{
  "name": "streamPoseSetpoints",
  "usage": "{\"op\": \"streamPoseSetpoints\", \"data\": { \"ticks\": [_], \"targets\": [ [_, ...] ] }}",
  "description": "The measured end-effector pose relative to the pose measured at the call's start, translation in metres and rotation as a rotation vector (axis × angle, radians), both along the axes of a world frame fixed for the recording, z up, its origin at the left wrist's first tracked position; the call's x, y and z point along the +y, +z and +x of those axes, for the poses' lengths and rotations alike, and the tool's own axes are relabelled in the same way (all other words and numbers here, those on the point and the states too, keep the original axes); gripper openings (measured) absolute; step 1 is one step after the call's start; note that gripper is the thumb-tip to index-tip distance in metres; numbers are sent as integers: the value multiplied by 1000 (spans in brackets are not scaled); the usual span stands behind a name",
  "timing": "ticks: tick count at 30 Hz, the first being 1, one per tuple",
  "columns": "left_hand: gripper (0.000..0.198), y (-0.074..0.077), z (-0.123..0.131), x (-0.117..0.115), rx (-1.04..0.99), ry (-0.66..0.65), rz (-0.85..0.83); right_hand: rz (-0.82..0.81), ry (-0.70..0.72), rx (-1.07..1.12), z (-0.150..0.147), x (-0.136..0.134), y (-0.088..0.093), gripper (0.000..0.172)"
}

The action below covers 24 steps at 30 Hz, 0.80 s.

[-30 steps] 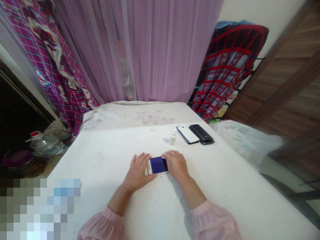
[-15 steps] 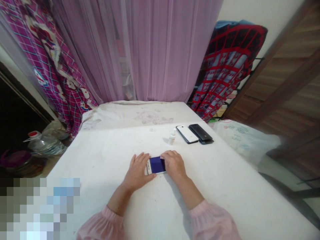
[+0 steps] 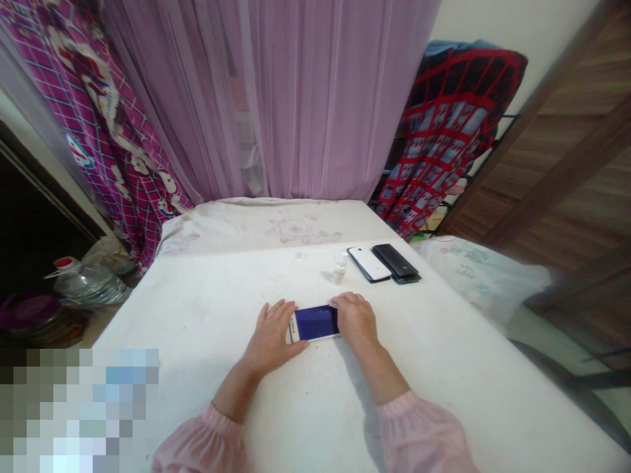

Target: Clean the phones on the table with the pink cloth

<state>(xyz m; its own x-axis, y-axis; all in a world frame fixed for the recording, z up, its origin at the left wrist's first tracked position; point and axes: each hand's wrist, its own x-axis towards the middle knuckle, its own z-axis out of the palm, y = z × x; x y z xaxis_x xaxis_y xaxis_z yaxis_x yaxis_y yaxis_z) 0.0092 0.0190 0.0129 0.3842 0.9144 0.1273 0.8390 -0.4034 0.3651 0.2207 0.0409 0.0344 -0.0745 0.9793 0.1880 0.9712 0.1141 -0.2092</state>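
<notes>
A white smartphone lies screen up on the white table, its dark blue screen partly covered at the right end. My left hand grips the phone's left end, thumb along the near edge and fingers by the far edge. Over the right end of the screen rests my right hand, fingers curled and pressed together. Whatever is under those fingertips is hidden from me. Beyond the hands stands a small clear bottle with a whitish label.
A white phone and a stack of black phones lie near the right edge of the table. A large plastic water bottle stands low on the left. A plastic bag hangs beyond the right edge.
My right hand has slid to the right along the screen, so more of the screen shows. My left hand and the phone have stayed in place.
</notes>
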Motion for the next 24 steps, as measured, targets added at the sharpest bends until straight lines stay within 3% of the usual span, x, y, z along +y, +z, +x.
{"op": "streamPoseSetpoints", "data": {
  "ticks": [6, 16, 24],
  "targets": [
    [67, -3, -1, 1, -16, -9, 21, 26, 196, 34, -29, -2, -3, 24],
    [67, 0, -1, 0, -12, -3, -14, -20, -50, 5, 16, -1, 4, 29],
    [67, -3, -1, 1, -21, -18, 6, 8, 143, 67, -24, -3, -1, 27]
  ]
}}
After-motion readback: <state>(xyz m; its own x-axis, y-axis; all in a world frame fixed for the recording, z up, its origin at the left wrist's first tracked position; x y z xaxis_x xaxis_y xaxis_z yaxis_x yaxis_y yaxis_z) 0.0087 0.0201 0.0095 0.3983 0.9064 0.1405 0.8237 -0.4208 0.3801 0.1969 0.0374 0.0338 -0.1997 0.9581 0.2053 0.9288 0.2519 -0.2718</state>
